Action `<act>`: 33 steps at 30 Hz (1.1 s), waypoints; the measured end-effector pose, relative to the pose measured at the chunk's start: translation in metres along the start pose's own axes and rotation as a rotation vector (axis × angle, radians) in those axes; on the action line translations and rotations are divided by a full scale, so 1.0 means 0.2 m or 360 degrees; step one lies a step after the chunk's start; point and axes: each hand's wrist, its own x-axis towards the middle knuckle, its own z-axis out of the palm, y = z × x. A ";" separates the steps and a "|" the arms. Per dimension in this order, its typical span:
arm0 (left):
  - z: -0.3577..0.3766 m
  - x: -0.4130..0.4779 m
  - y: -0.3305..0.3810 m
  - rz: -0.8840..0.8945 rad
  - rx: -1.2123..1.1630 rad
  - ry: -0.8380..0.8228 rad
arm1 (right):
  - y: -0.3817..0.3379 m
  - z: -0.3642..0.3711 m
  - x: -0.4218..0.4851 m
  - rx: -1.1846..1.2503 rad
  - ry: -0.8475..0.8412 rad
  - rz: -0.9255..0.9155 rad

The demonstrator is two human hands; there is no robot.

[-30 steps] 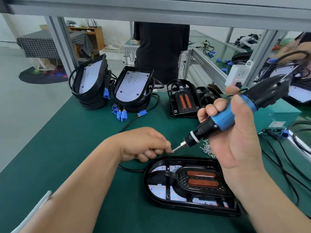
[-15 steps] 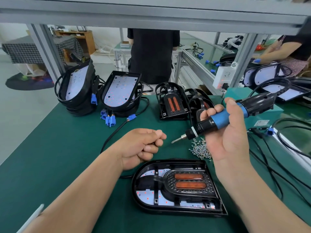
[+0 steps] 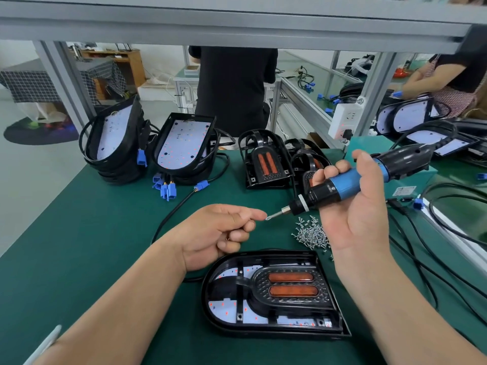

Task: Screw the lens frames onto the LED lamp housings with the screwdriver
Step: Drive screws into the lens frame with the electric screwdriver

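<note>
- A person's two bare hands work over a dark green mat-covered workbench (image 3: 87, 248), seen from a head camera looking down.
- The right hand (image 3: 353, 217) grips a blue-and-black electric screwdriver (image 3: 342, 184). Its fingers wrap the blue grip, the thumb lies along the top, and the palm faces the camera.
- The screwdriver is held in the air, tilted, with its thin metal bit pointing down and to the left. Its black rear end reaches up to the right.
- The left hand (image 3: 224, 233) hovers just left of the bit. Its lower fingers are curled into the palm, and the thumb and forefinger reach out together, their tips almost at the bit's tip.
- Whether a screw is pinched between them is too small to tell.
- A loose pile of small silver screws (image 3: 312, 234) lies on the mat just below the screwdriver, beside the right hand.
- A black D-shaped LED lamp housing (image 3: 218, 312) lies flat on the mat near the camera, below both hands and apart from them.
- A black lens frame with two orange oblong lenses (image 3: 290, 287) sits inside that housing, over its white LED board.
- At the back left stand two leaning stacks of black housings with white boards (image 3: 181, 146), with blue plug connectors (image 3: 164, 189) trailing from them.
- At the back centre leans a stack of spare black lens frames (image 3: 266, 162).
- Behind the bench stands a person in a black top (image 3: 234, 88).
</note>
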 end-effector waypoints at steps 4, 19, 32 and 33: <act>-0.01 0.00 -0.01 0.0017 0.0033 0.0006 | 0.00 0.00 0.00 -0.0014 0.0023 0.0008; 0.00 0.00 -0.01 0.0076 0.0056 -0.0045 | -0.01 0.01 -0.01 0.0020 -0.0033 -0.0001; 0.02 0.00 -0.01 0.0049 0.0103 -0.0014 | 0.03 0.02 -0.03 -0.0013 -0.0031 0.0047; 0.02 0.00 -0.01 0.0048 0.0107 -0.0013 | 0.03 0.02 -0.03 -0.0012 -0.0029 0.0050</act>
